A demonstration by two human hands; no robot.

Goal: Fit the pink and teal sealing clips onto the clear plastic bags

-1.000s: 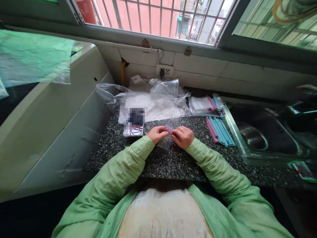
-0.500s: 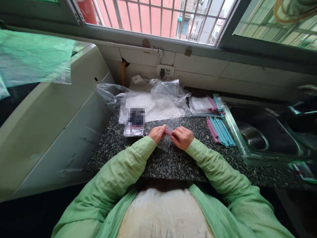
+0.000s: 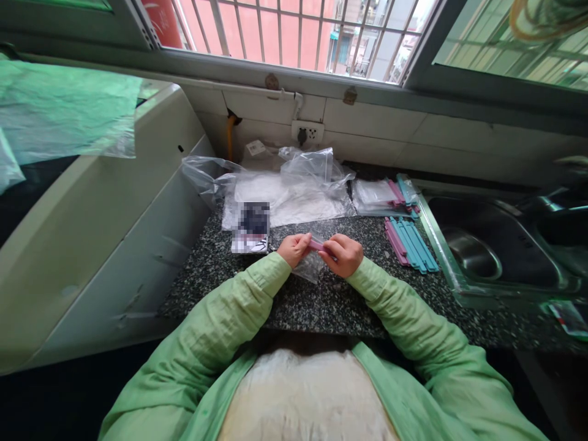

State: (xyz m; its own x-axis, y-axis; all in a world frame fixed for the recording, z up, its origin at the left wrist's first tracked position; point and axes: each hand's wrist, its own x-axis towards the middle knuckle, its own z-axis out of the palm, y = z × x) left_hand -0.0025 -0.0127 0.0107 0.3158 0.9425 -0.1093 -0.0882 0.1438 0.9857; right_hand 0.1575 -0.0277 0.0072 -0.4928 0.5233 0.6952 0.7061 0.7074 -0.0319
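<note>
While both hands pinch it, the pink clip (image 3: 316, 246) runs left-right between left hand (image 3: 294, 247) and right hand (image 3: 343, 253), small bag (image 3: 310, 267) hanging just below, above the surface (image 3: 321, 300)

no legible text, card (image 3: 250, 228) print blurred, wall tag (image 3: 255, 147) unreadable

Daylight from barred window (image 3: 294, 37) at top, counter (image 3: 331, 300) evenly lit, soft shadows beneath sleeves, mild glare on clear plastic bags (image 3: 294, 190), wide-angle bending at edges, one pixelated patch (image 3: 252, 220), focus sharp centrally.
</note>
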